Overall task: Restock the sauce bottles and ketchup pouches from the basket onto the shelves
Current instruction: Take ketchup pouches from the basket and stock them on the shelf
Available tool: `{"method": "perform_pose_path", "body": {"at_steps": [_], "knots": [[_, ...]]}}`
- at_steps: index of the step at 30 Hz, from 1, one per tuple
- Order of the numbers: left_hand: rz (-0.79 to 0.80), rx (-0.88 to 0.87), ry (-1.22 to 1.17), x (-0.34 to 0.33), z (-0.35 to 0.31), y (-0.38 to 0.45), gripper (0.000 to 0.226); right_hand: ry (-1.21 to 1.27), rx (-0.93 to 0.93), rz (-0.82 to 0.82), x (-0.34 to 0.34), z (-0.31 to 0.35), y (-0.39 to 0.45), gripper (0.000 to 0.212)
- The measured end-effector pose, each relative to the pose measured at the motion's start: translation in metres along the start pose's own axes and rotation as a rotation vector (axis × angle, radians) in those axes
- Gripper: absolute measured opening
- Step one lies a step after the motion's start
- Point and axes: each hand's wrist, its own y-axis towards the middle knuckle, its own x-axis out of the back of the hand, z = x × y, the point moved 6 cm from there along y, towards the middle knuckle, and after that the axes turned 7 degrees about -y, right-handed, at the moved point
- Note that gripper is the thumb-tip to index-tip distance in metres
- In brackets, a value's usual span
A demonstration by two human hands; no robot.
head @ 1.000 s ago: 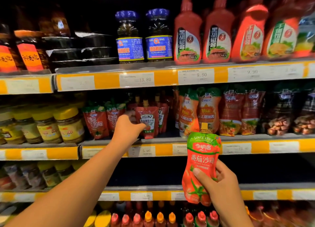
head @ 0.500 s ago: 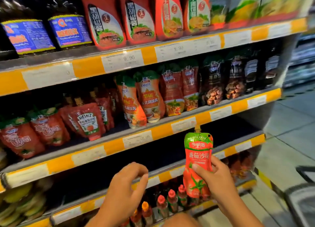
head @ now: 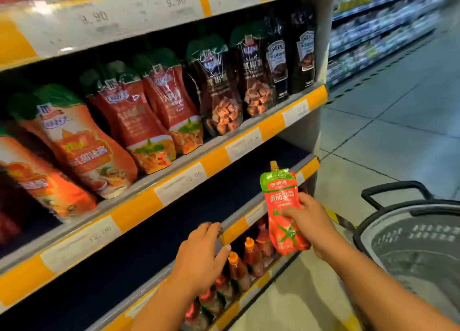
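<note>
Two hands show, both reaching in from 6 o'clock. The right hand [head: 312, 225] grips one ketchup pouch [head: 282, 207], thumb across its red front and fingers curled behind; the pouch stands nearly upright, its green top and orange spout toward 12 o'clock, in front of the right end of the dark shelf [head: 154, 246]. The left hand [head: 202, 256], at 7 o'clock of the pouch, hangs palm down with fingers loosely bent and holds nothing; its fingertips lie at that shelf's front rail, though contact cannot be judged.

Under the left hand, on the lowest tier, stands a row of sauce bottles [head: 250, 254] with orange and red caps; about six tops can be made out, and the hand and rail hide the rest, so no firm count.

At 3 o'clock of the hands one grey basket [head: 368, 228] with a black handle sits on the floor, cut off by the right edge; its contents cannot be made out.

Farther off, toward 11 o'clock, the pouch shelf [head: 219, 154] carries nine visible pouches in a slanted row: three orange-red at the left, the first cut off, two red, two dark ones showing meat cubes, and two black. Their print is blurred.

At 12 o'clock, price tags [head: 175, 1] reading 9.90 line the top rail.
</note>
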Motion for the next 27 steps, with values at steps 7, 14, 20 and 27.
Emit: {"method": "perform_pose_path", "body": {"at_steps": [7,14,20,27], "knots": [[0.118,0.044,0.103,-0.016,0.009,0.035,0.078,-0.119,0.060,-0.113,0.017,0.034,0.102,0.020],[0.114,0.041,-0.011,-0.024,0.029,0.035,0.079,-0.149,0.108,-0.161,0.015,0.054,0.192,0.019],[0.023,-0.053,0.021,-0.025,0.029,0.037,0.077,-0.127,0.262,-0.084,-0.002,0.027,0.238,0.054],[0.000,-0.067,0.033,-0.025,0.025,0.037,0.082,-0.569,0.176,-0.293,-0.012,0.022,0.223,0.072]]}}
